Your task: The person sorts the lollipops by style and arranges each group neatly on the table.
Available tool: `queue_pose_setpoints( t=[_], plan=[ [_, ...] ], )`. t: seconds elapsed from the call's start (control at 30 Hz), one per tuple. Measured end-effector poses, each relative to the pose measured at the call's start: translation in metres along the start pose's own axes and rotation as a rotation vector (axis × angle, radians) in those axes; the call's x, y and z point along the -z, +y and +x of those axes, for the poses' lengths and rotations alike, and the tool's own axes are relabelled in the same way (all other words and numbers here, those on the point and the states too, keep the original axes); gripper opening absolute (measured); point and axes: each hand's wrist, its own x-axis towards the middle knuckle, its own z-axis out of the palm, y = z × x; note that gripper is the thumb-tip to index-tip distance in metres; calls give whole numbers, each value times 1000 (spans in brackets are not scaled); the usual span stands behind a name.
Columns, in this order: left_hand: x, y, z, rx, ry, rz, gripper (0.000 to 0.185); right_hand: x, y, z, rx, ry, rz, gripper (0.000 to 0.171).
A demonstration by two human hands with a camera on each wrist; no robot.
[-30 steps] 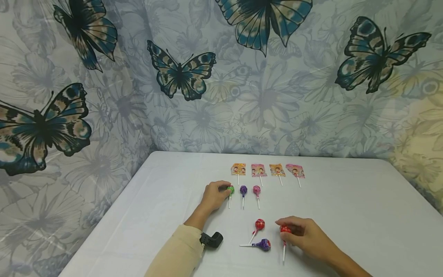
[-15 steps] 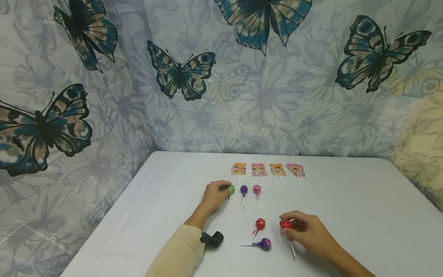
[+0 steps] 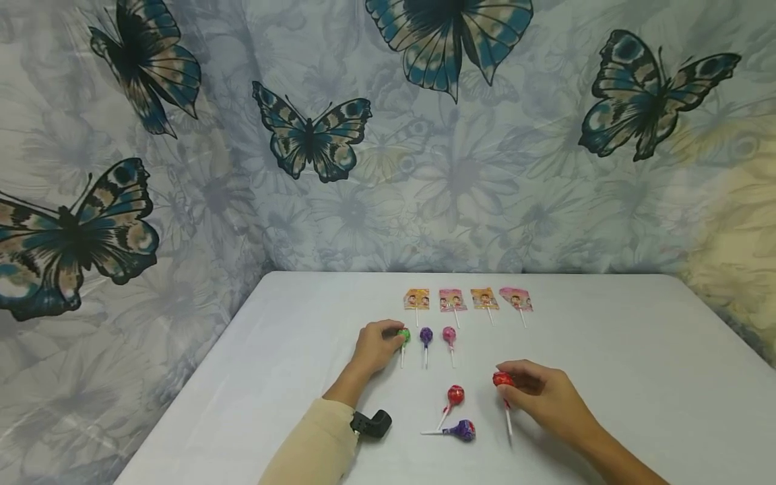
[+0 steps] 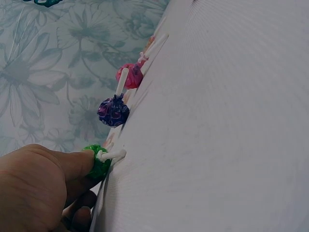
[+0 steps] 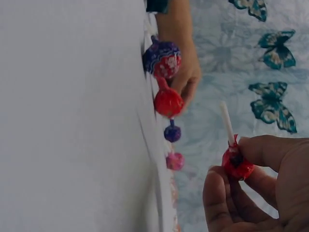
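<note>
Right grip [image 3: 539, 397]: pinches red lollipop [image 3: 501, 380] by its head, above counter [image 3: 636, 377]. Left grip [image 3: 377, 345]: fingertips curled on green lollipop [image 3: 404, 335], lying on counter. Adjacent: purple lollipop [image 3: 426, 335], pink lollipop [image 3: 449, 333]. Beyond: four flat wrapped lollipops [image 3: 468, 299].

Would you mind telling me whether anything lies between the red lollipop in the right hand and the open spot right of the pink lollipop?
Nothing visible: bare white table separates the red round lollipop, pinched by the right hand, from the pink round lollipop.
</note>
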Motion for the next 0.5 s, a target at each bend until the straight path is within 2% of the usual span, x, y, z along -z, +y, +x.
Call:
queue_pose_setpoints(
  t=[0.23,0.5],
  plan=[
    [2,-6,-1,-18,1,4,23,2,0,13,-15,34,-46,32],
    [1,-5,0,-30,-5,1,23,3,4,37,16,60,-102,31]
  ],
)
